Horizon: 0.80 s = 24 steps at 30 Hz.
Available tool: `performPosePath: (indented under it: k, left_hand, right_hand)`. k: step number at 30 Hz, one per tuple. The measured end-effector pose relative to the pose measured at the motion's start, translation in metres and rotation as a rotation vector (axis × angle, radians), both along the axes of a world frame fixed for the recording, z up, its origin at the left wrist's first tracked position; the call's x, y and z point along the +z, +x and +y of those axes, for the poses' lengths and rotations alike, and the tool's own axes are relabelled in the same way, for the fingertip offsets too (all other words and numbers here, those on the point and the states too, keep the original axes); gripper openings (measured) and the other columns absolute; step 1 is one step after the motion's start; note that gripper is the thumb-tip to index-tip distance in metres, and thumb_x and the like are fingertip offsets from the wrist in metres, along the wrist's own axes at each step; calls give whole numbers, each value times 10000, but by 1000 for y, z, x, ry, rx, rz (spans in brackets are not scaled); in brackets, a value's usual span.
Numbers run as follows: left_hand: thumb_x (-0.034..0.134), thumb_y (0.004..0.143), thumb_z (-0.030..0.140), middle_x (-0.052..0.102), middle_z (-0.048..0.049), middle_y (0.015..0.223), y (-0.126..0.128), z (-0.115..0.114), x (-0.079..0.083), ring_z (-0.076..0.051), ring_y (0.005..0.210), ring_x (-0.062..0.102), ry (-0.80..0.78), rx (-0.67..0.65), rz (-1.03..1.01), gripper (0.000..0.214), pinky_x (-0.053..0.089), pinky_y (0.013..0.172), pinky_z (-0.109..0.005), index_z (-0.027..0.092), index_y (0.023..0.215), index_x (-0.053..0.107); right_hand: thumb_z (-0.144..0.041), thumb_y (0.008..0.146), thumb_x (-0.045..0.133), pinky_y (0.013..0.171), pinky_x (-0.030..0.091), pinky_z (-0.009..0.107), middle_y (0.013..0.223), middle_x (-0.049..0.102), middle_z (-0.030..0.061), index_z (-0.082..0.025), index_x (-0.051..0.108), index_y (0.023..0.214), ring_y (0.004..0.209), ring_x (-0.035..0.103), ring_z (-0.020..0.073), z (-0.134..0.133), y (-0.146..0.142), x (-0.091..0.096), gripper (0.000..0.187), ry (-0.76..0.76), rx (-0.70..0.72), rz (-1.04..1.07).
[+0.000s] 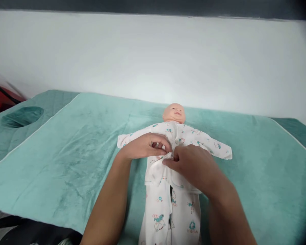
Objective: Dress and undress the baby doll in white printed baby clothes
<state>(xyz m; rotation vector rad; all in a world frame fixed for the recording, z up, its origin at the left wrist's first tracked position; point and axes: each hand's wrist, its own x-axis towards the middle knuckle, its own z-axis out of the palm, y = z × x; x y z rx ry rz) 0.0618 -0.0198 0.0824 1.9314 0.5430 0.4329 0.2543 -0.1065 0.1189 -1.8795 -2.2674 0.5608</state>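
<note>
A baby doll lies on its back, dressed in a white printed baby shirt with long sleeves spread to both sides. White printed baby pants cover its legs. Over the shirt's front, my left hand pinches the fabric edge near the middle of the chest. My right hand grips the same front edge from the other side, thumb and bent fingers together. Between the fingertips the cloth is gathered and lifted a little; any fastener there is hidden.
A green plush cover is spread over the bed, with an oval hole at the far left. Behind it rises a white wall. Something red and black stands at the left edge, and a black object lies low at the left.
</note>
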Motion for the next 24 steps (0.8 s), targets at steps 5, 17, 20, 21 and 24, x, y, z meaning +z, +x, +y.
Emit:
performPosePath:
  k: [5,17,20,21,24]
  left_hand:
    - [713,805,276,677,-19,977,-1,-3,3,-115,781,537,27,-2,72,170,436,708,-237,199,956,700]
    - [696,827,250,618,-5,768,22,-24,6,-96,662,549,-185,47,-122,95,435,588,-224,165,856,666]
    - [712,824,237,609,9,716,27,-27,2,-101,624,597,-430,58,-238,134,489,572,-228,153,877,621]
    - [716,822,224,615,8,711,27,-27,1,-105,622,612,-468,53,-251,136,508,578,-233,149,876,617]
    - [722,820,195,628,2,699,27,-25,-1,-104,612,628,-497,37,-267,126,528,580,-226,136,872,623]
  right_hand:
    - [-228,848,534,513,166,299,552,482,-13,-190,415,607,498,324,101,-3,11,-14,272,43,31,52]
    - [-389,941,608,452,351,203,533,496,-52,-189,498,655,466,486,74,11,48,-51,366,-252,201,1009]
    - [-400,950,598,453,367,196,540,491,-53,-189,504,651,472,491,71,10,47,-50,378,-249,197,1055]
    - [-409,952,594,448,367,196,542,496,-52,-188,513,653,469,491,71,10,47,-50,380,-257,197,1057]
    - [-432,954,586,436,361,197,545,516,-48,-186,540,668,456,485,69,10,47,-50,380,-272,181,1039]
